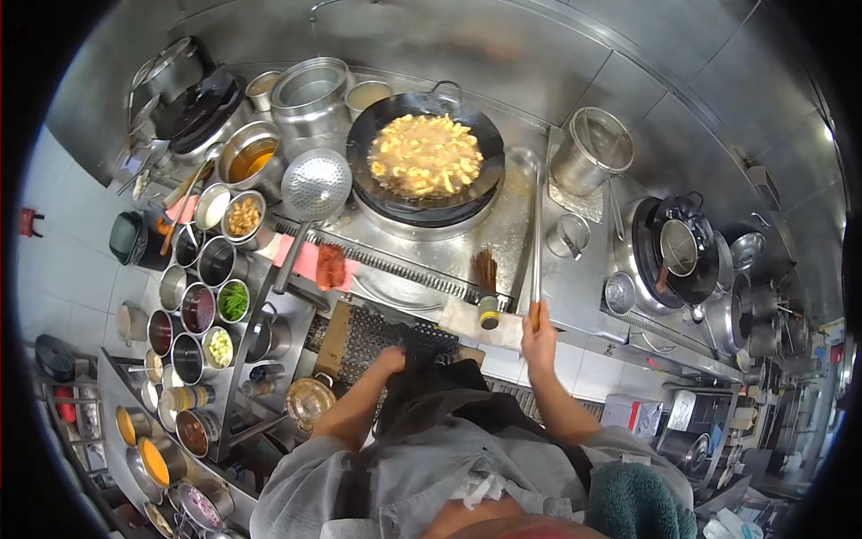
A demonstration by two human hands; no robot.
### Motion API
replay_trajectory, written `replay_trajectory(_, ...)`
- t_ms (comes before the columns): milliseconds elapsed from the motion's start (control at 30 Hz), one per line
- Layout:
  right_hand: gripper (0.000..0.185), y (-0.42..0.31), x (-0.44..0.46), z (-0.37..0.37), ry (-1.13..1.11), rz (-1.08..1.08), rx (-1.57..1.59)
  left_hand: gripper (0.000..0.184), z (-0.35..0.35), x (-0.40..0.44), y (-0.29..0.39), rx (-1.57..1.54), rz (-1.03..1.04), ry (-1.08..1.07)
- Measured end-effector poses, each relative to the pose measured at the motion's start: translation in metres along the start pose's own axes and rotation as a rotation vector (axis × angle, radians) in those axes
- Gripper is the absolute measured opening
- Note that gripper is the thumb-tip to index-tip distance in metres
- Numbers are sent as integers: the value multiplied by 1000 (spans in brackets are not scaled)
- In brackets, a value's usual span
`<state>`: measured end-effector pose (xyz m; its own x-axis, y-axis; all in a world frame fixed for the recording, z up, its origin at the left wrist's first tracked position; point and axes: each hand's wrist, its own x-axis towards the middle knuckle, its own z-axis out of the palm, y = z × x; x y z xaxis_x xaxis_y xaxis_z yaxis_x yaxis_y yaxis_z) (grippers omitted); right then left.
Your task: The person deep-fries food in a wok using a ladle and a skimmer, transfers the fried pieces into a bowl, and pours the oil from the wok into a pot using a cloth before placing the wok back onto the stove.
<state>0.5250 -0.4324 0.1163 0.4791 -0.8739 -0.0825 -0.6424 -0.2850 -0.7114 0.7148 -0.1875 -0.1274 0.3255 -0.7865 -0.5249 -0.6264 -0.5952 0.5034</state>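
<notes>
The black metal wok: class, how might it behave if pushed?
The black metal wok is probably heavy, holding many yellow food pieces in liquid. That liquid would likely slosh, the wok being wide and open. Its curved bowl, seated on a round burner, might rock or tilt rather than slide flat.

bright, even light | glare on steel | strong fisheye curve | black rounded edges | faint shadows
</notes>
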Motion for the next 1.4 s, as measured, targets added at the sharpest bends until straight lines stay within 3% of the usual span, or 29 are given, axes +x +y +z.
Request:
replay_trajectory(67, 49, 32, -16, 8, 28, -71, 73, 38, -13, 21, 27, -16, 45, -3)
replay_trajectory(100, 47, 37, -22, 6, -24, 6, 36, 46, -17, 27, 42, -31, 75, 2)
replay_trajectory(133, 48, 62, -24, 15, 4, -137, 7, 46, -19, 33, 57, -35, 83, -7)
replay_trajectory(200, 52, 89, -31, 24, -77, -146, -187, 58, -17, 43, 77, 294, 144, -93)
replay_trajectory(267, 54, 105, -33, 32, -39, -203, -192, 61, -1, 58, 82, 330, 133, -150)
replay_trajectory(333, 56, 114, -32, 32, -196, -141, -263, 64, 19, 69, 87, 357, 125, -210)
replay_trajectory(400, 49, 112, -24, 27, -199, -112, -251, 63, 26, 72, 94, 286, 81, -245)
replay_trajectory(467, 44, 110, -12, 18, -174, -256, -220, 62, 36, 76, 94, 277, 88, -230)
replay_trajectory(533, 34, 132, 8, 7, -67, -148, -2, 63, 29, 78, 100, 348, 48, -345)
replay_trajectory(600, 28, 82, 29, -39, 146, -55, -84, 67, 47, 93, 89, 341, 62, -346)
replay_trajectory(633, 26, 90, 43, -56, 365, -135, -181, 70, 54, 99, 85, 335, 71, -350)
replay_trajectory(700, 21, 62, 73, -98, 618, -207, 21, 70, 55, 107, 85, 310, 66, -344)
replay_trajectory(767, 23, 17, 105, -139, 685, -394, -84, 71, 44, 106, 88, 283, 47, -335)
replay_trajectory(833, 27, -14, 146, -166, 564, -457, -166, 67, 7, 93, 100, 215, 94, -350)
replay_trajectory(867, 33, -25, 171, -171, 557, -595, -365, 67, -4, 88, 99, 206, 70, -340)
replay_trajectory(933, 61, -12, 226, -169, 417, -464, -556, 61, -17, 66, 92, 100, -26, -415)
replay_trajectory(967, 66, 4, 254, -165, 345, -365, -585, 51, 3, 56, 63, 35, 102, -201)
replay_trajectory(1000, 72, 14, 273, -157, 267, -269, -617, 51, 5, 45, 41, 19, 59, -189)
replay_trajectory(1067, 66, 13, 285, -139, 135, 7, -273, 53, 3, 16, 5, 78, 36, -397)
replay_trajectory(1133, 45, 23, 296, -115, 150, 149, -6, 51, 12, -36, -30, 23, -29, -207)
replay_trajectory(1167, 45, 28, 303, -104, 122, 123, -5, 52, 2, -58, -38, -54, -144, -290)
replay_trajectory(1200, 34, 34, 310, -93, 85, 168, 205, 54, -9, -77, -49, -128, -252, -377)
replay_trajectory(1233, 23, 33, 316, -83, 54, 224, 418, 53, -8, -94, -67, 6, -152, -344)
replay_trajectory(1267, 23, 21, 314, -73, 50, 222, 429, 53, -8, -110, -86, 151, -45, -315)
replay_trajectory(1333, 12, -16, 286, -53, 223, 97, 606, 51, -33, -145, -108, -72, -272, 56)
replay_trajectory(1367, 13, -19, 277, -42, 249, 41, 554, 51, -35, -151, -133, -48, -260, 44)
replay_trajectory(1400, 13, -23, 265, -32, 276, 60, 564, 50, -35, -148, -165, -342, -482, 359)
